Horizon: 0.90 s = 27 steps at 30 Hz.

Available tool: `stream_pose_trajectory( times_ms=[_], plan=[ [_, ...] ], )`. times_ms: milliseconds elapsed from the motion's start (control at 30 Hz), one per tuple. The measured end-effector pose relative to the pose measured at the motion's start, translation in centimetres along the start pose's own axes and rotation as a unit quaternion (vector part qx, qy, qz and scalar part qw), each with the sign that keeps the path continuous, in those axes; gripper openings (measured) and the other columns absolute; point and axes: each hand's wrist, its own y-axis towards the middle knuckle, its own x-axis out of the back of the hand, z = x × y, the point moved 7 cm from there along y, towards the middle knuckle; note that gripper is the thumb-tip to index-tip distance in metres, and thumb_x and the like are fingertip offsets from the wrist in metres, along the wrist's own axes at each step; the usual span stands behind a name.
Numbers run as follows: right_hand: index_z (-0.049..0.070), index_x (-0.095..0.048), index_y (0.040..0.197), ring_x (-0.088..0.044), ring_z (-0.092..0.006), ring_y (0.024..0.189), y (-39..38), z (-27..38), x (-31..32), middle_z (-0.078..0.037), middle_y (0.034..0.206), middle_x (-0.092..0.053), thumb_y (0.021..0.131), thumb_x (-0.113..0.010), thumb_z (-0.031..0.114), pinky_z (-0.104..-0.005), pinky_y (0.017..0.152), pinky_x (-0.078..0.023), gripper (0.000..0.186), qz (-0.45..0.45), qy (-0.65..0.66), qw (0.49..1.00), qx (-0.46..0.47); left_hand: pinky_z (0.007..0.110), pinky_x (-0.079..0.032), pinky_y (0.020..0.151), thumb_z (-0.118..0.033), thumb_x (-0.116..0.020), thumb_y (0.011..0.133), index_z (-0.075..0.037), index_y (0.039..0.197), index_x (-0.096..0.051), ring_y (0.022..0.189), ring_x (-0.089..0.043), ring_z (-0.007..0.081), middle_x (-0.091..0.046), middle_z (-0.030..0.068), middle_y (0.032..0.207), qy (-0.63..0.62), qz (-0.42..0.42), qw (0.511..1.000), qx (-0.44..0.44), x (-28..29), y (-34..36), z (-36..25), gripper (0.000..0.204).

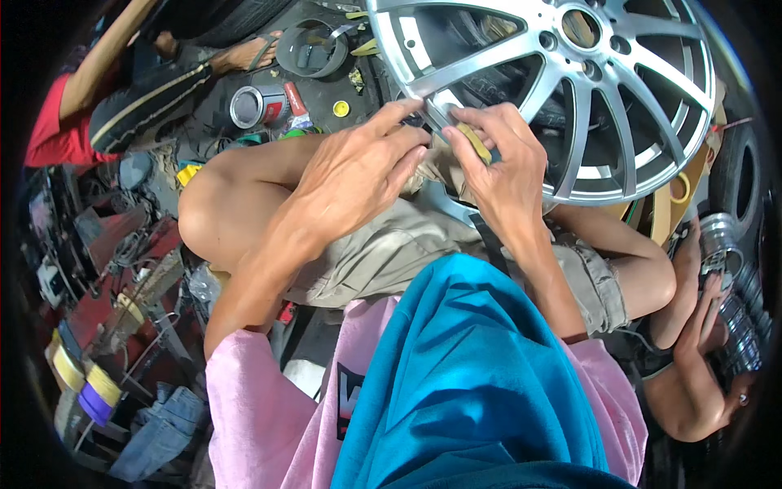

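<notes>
A silver multi-spoke alloy wheel [574,106] leans across my lap at the upper right. My right hand [505,159] is closed round a small, flat yellowish piece [473,143], its fingertips against the wheel's lower left rim. What kind of piece it is, I cannot make out. Beside it my left hand [358,171] has its fingers bent but apart, the index fingertip touching or very near the same rim edge. The undersides of the left fingers are hidden. Between the two hands a short stretch of grey rim shows.
An open tin [258,107], a yellow lid [341,108] and a dark round tub [312,49] stand beyond my left knee. Another person's leg [147,106] is at the far left, and a second person's arm [696,367] at the right. Tyres [737,175] lie around; tools and cloths clutter the left.
</notes>
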Motion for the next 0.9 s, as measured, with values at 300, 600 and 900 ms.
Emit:
stream_pose_trajectory(
  times_ms=[300, 600, 900],
  plan=[
    [0.001, -0.077, 0.109, -0.068, -0.0358, 0.086, 0.1, 1.1, -2.1, -0.017, 0.096, -0.067, 0.088, -0.081, 0.007, -0.043, 0.078, -0.053, 0.023, 0.042, -0.043, 0.997, 0.044, 0.051, -0.058, 0.084, -0.019, -0.068, 0.1, -0.005, 0.115, -0.072, 0.099, -0.071, 0.0436, -0.069, 0.0207, 0.128, 0.078, -0.125, 0.984, 0.101, 4.2, -2.5, 1.7, 0.022],
    [0.003, -0.077, 0.112, -0.067, -0.0344, 0.083, 0.2, 1.6, -2.5, -0.016, 0.093, -0.066, 0.087, -0.081, 0.006, -0.0428, 0.074, -0.053, 0.025, 0.033, -0.085, 0.993, 0.074, 0.049, -0.054, 0.087, -0.024, -0.067, 0.101, -0.005, 0.119, -0.074, 0.098, -0.067, 0.0399, -0.07, 0.0173, 0.104, 0.062, -0.032, 0.991, 0.116, 3.2, -4.4, 2.1, 0.026],
    [0.003, -0.077, 0.109, -0.068, -0.0336, 0.08, 0.7, 1.6, -2.6, -0.017, 0.09, -0.066, 0.086, -0.082, 0.004, -0.0418, 0.072, -0.053, 0.024, 0.024, -0.081, 0.993, 0.086, 0.05, -0.053, 0.083, -0.022, -0.065, 0.102, -0.004, 0.116, -0.074, 0.093, -0.066, 0.0406, -0.068, 0.0185, 0.099, 0.044, -0.039, 0.993, 0.105, 3.0, -4.4, 2.0, 0.025]
  ],
)
